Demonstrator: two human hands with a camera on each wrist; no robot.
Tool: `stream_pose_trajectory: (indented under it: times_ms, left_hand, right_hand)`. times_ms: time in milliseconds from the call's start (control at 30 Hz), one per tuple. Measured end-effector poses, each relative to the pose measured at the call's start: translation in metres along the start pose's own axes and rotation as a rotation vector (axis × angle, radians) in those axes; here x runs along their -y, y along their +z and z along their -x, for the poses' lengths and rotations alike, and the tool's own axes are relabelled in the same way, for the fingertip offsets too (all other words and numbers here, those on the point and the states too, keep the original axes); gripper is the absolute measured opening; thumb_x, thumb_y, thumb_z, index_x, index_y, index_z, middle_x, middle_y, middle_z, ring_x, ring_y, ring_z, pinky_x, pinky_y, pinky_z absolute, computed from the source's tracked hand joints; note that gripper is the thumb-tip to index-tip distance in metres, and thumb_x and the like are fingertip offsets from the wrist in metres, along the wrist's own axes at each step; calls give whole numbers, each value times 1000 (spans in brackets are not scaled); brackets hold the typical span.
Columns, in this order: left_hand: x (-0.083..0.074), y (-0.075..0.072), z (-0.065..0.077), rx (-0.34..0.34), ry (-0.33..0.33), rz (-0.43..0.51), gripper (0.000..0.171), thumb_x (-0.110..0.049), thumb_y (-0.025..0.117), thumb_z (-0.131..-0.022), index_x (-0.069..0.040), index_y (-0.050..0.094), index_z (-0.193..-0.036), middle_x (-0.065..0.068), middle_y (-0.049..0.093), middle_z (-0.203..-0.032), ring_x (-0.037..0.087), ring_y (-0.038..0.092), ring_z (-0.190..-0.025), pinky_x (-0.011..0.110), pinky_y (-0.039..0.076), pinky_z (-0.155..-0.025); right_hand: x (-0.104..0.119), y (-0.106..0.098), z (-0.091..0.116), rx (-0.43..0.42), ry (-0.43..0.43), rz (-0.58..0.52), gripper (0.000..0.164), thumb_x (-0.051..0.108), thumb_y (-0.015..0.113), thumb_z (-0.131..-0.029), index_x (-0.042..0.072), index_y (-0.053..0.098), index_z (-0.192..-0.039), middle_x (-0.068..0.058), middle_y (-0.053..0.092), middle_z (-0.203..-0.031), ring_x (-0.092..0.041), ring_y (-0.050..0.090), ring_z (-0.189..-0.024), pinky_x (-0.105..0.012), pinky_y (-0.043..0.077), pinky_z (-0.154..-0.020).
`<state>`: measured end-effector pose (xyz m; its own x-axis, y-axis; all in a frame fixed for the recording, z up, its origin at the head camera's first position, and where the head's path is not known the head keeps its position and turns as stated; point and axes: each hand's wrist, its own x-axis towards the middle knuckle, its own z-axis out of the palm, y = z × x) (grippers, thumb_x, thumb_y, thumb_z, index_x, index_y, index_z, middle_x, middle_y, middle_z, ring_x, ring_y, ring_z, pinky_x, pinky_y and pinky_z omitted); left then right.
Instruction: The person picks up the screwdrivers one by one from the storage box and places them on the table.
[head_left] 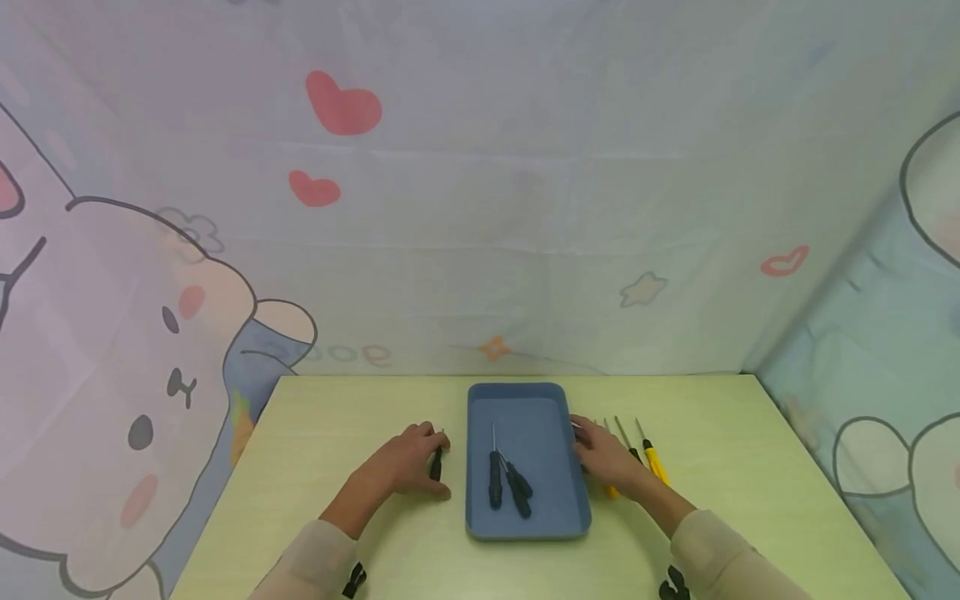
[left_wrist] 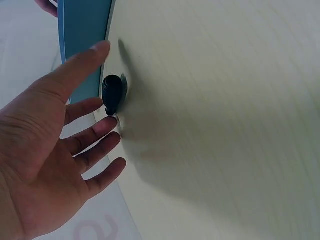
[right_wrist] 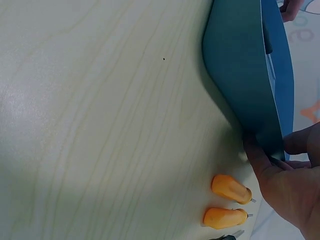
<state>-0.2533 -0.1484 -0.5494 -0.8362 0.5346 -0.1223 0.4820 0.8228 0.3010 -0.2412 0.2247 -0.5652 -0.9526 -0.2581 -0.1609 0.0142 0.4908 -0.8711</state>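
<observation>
My left hand is spread around a black-handled screwdriver on the table, left of a blue-grey tray. In the left wrist view the thumb stands apart and the fingertips come right up to the screwdriver's handle, without closing round it. At the tray's right side, my right hand grips the wall, its thumb and fingers on either side of the rim in the right wrist view. Inside the tray lie a long black screwdriver and two shorter black-handled ones beside it.
Right of the tray lie yellow-handled screwdrivers and a black-handled one, partly covered by my right hand and forearm. The pale wooden table ends at the back against a printed cloth.
</observation>
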Motion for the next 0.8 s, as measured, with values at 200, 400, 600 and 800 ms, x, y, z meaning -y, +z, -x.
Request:
stream_pose_trajectory:
  times_ms: [200,400,600,800]
  left_hand:
    - [-4,-5,1,-4,-9,-14,71,-53,90,-81,-14,65,-135,3,55,-115,25,54,-107,48,54,-89]
    - [-12,-17,1,-8,3,-19,72,-54,85,-85,-13,63,-140,5,57,-121,27,55,-112,49,54,-90]
    - [-24,-29,2,-18,45,-40,73,-55,82,-88,-13,61,-143,9,58,-133,32,56,-122,51,54,-94]
    - [-31,-32,3,-29,59,-40,76,-56,83,-87,-13,60,-145,8,58,-135,31,55,-125,51,54,-96]
  right_hand:
    - [-1,0,0,1,-5,9,56,3,45,-109,-6,30,-162,-31,38,-163,-47,41,-149,-59,48,-112]
    - [0,-1,0,-7,-20,28,55,2,45,-109,-7,31,-162,-32,39,-162,-47,40,-149,-60,43,-115]
    - [-1,0,-1,-4,-22,28,55,2,45,-109,-7,31,-162,-32,39,-162,-47,40,-150,-59,45,-115]
    - [-4,0,-2,-2,-31,23,55,3,45,-109,-7,32,-162,-32,40,-161,-47,42,-149,-58,48,-112]
